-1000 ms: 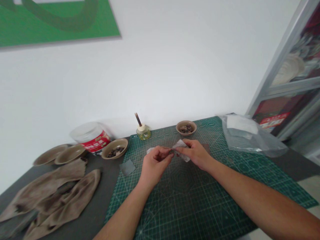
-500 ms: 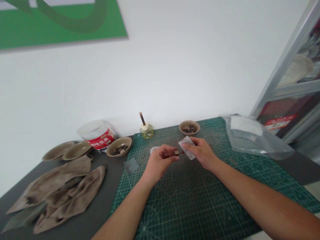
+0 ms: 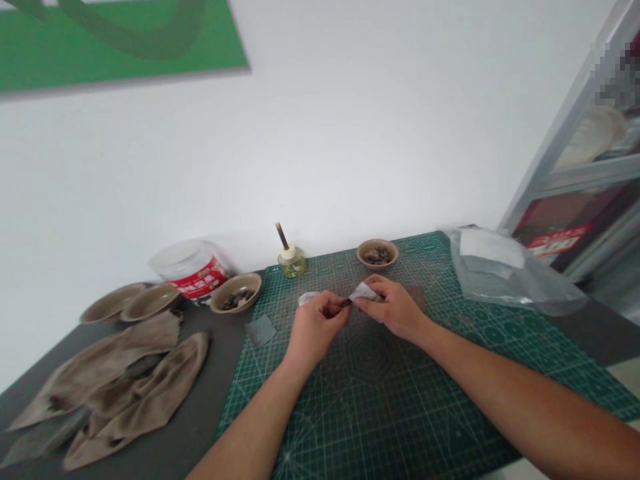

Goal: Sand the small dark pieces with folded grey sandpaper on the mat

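Over the green cutting mat [image 3: 380, 400], my left hand [image 3: 314, 328] pinches a small dark piece [image 3: 346, 303] that looks like a pebble, mostly hidden by the fingers. A folded whitish-grey sheet [image 3: 364, 291], like paper or sandpaper, is gripped between the thumb and fingers of my right hand [image 3: 397, 310]. The sheet's edge meets the dark piece between both hands. Behind my left hand lies a white item [image 3: 307, 297], partly covered. A flat brownish piece [image 3: 417, 295] shows beside my right hand.
Bowls of dark pebbles stand at the back [image 3: 377, 255] and left [image 3: 236, 293]. Nearby are a reed bottle [image 3: 293, 261], a red-labelled tub [image 3: 193, 270], two more bowls [image 3: 150, 302], a grey square [image 3: 261, 331], brown cloths [image 3: 145, 407] and a plastic bag [image 3: 515, 273].
My hands have come together, so the sheet now touches the dark piece. The sheet has tilted and bent in my right hand. The view has shifted slightly.
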Action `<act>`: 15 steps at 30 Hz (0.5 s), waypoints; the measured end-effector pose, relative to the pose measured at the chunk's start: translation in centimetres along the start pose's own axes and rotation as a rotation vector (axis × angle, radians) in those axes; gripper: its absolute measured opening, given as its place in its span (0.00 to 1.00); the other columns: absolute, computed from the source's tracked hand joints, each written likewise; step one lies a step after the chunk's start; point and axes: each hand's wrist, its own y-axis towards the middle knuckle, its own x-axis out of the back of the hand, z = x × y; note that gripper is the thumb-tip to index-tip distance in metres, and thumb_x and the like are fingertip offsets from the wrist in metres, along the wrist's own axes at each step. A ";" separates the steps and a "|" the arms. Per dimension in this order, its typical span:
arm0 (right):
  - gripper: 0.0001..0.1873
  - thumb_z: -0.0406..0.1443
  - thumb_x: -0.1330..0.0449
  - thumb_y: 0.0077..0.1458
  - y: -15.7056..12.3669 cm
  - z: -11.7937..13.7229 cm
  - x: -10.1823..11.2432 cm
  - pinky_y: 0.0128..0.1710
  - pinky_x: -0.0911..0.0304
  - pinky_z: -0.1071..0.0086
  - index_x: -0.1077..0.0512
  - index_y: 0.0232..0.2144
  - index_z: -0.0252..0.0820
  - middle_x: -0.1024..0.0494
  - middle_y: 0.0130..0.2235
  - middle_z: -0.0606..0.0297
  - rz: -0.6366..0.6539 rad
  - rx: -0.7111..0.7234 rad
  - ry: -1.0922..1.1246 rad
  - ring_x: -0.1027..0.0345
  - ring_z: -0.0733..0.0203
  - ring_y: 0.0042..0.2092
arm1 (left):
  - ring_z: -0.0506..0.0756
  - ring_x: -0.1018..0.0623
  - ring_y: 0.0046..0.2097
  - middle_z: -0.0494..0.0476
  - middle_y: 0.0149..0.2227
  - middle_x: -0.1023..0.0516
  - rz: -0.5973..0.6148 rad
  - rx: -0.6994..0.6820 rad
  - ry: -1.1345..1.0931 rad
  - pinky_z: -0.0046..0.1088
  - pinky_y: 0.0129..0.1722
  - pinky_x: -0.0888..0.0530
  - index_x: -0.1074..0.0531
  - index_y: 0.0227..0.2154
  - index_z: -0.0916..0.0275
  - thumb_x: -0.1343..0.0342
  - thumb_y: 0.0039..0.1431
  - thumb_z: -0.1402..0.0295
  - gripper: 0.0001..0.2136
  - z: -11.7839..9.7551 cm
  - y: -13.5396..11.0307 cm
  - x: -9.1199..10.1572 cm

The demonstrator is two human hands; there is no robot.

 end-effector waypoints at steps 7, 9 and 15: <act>0.09 0.40 0.39 0.55 -0.1 0.0 -0.3 0.35 0.40 0.71 0.24 0.31 0.40 0.29 0.35 0.65 0.004 -0.016 0.014 0.33 0.63 0.35 | 0.49 0.27 0.24 0.49 0.22 0.24 -0.024 -0.010 0.019 0.22 0.24 0.34 0.28 0.27 0.62 0.41 0.50 0.66 0.05 -0.1 0.0 0.0; 0.09 0.40 0.39 0.55 -0.2 0.2 -0.4 0.36 0.40 0.71 0.23 0.32 0.40 0.28 0.35 0.65 0.024 -0.002 0.024 0.33 0.63 0.36 | 0.49 0.28 0.24 0.48 0.21 0.26 -0.030 -0.025 0.041 0.21 0.23 0.35 0.29 0.25 0.62 0.41 0.50 0.67 0.05 -0.1 0.0 0.0; 0.10 0.41 0.38 0.54 0.0 0.0 -0.3 0.33 0.40 0.72 0.24 0.30 0.39 0.27 0.34 0.64 -0.011 -0.071 0.065 0.33 0.63 0.34 | 0.50 0.27 0.25 0.49 0.22 0.25 -0.006 -0.017 0.003 0.22 0.25 0.34 0.29 0.27 0.62 0.42 0.53 0.63 0.07 0.2 0.0 -0.2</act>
